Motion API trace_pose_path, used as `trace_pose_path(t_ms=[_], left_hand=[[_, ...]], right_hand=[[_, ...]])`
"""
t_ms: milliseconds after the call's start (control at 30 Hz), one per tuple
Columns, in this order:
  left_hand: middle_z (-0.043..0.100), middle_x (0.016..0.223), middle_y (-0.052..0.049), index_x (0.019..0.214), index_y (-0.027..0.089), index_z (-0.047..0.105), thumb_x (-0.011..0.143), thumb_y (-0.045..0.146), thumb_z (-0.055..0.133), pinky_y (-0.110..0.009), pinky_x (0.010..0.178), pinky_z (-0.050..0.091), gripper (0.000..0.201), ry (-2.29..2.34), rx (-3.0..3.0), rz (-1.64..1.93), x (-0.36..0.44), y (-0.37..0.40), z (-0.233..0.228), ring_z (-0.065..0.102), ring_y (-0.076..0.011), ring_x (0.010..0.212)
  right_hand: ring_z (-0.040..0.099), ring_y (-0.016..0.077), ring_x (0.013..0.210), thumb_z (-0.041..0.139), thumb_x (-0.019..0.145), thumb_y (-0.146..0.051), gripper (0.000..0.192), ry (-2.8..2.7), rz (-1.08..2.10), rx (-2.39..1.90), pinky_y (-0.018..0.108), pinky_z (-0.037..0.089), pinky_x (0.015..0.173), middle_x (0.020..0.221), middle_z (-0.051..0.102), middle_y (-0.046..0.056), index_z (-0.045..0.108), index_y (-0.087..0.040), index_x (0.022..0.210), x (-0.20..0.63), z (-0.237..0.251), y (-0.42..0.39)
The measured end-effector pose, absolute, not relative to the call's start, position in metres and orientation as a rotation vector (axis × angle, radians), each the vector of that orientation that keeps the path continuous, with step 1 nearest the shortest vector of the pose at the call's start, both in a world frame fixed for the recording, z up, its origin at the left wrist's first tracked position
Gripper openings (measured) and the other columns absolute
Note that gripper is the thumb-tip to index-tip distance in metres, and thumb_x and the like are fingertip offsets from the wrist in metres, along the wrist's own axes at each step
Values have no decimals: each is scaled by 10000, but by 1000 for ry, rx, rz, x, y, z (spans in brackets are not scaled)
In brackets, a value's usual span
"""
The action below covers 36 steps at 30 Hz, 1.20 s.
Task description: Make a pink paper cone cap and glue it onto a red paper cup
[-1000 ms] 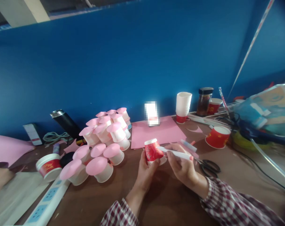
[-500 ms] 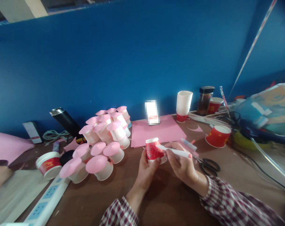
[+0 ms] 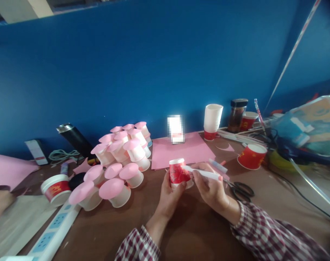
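My left hand (image 3: 169, 197) is closed around a small red and white paper cup (image 3: 177, 173), kept roughly upright above the table. A white marker pen (image 3: 207, 174) with a pinkish-red end is pinched in my right hand (image 3: 210, 188). Its tip meets the red printed side of the cup. Behind the cup lie sheets of pink paper (image 3: 167, 150). To the left, several white paper cups topped with pink paper discs (image 3: 111, 188) stand grouped and partly stacked. Black-handled scissors (image 3: 243, 190) rest just right of my right hand.
At the back right stand nested white cups (image 3: 213, 116) and a dark-lidded jar (image 3: 237, 115). A red cup (image 3: 252, 156) sits nearer. A power strip (image 3: 52, 230), a lidded red-white cup (image 3: 56, 188) and a black flask (image 3: 74, 139) occupy the left. Another person's hand (image 3: 0, 204) shows at the left edge.
Hardly anything differs. The cup and the pen have shifted very slightly in my hands, and the whole view has moved a little.
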<state>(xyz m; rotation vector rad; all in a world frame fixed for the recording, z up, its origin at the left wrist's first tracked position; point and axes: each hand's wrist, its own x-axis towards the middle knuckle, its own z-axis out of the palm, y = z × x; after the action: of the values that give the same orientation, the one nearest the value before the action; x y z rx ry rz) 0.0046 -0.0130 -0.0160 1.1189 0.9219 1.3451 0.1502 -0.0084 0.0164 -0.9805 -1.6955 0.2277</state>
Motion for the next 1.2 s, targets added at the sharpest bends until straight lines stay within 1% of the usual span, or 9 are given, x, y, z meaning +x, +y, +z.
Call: trace_pose_path(t_ms=[133,233,500,667,800,933,1067,1200], left_hand=[[639,1129,-104,1189,158,526,734,330,691,-355,923,437,514,930,1114,1352,5,-14,-15,587,-249,1044],[642,1123,-110,1176,152,538,717,342,704,-357,917,442,524,942,1093,1351,5,-13,-15,589,-258,1046],[631,1143,-121,1206,157,517,714,351,713,-372,925,439,564,954,1077,1343,4,-12,-18,588,-259,1051],[631,1142,-126,1214,151,516,714,352,712,-388,940,431,573,945,1087,1354,4,-13,-17,586,-266,1056],[630,1153,-120,1218,152,515,711,351,712,-378,940,432,579,943,1093,1341,4,-13,-17,583,-268,1067],[628,1156,-117,1219,154,513,710,342,712,-377,939,434,578,961,1104,1338,3,-13,-17,577,-270,1076],[631,1149,-112,1200,154,526,713,340,709,-362,928,437,552,945,1104,1352,4,-13,-17,580,-264,1065],[620,1163,-123,1210,151,510,725,332,704,-373,937,429,553,940,1108,1352,3,-12,-18,575,-264,1071]], right_hand=[[609,148,697,474,901,-217,83,-1698,210,-984,264,518,674,790,623,31,550,-188,915,150,17,-8],[624,151,694,460,907,-228,94,-1700,223,-955,259,525,647,792,639,34,547,-193,907,150,16,-8],[634,166,700,448,906,-225,108,-1721,270,-921,289,534,642,778,640,39,553,-212,885,150,18,-9],[636,171,730,483,890,-209,77,-1707,255,-939,284,532,652,814,644,48,554,-195,918,150,18,-10],[630,168,706,472,898,-226,91,-1692,231,-982,275,525,641,792,642,42,556,-193,909,150,19,-10],[625,168,714,474,896,-218,89,-1699,220,-992,278,523,668,799,637,42,557,-194,916,150,18,-9],[630,163,692,477,894,-218,83,-1697,219,-971,266,521,636,788,646,36,554,-198,916,151,16,-7],[629,164,671,470,894,-218,80,-1694,240,-952,275,521,622,769,650,37,549,-206,894,151,17,-7]])
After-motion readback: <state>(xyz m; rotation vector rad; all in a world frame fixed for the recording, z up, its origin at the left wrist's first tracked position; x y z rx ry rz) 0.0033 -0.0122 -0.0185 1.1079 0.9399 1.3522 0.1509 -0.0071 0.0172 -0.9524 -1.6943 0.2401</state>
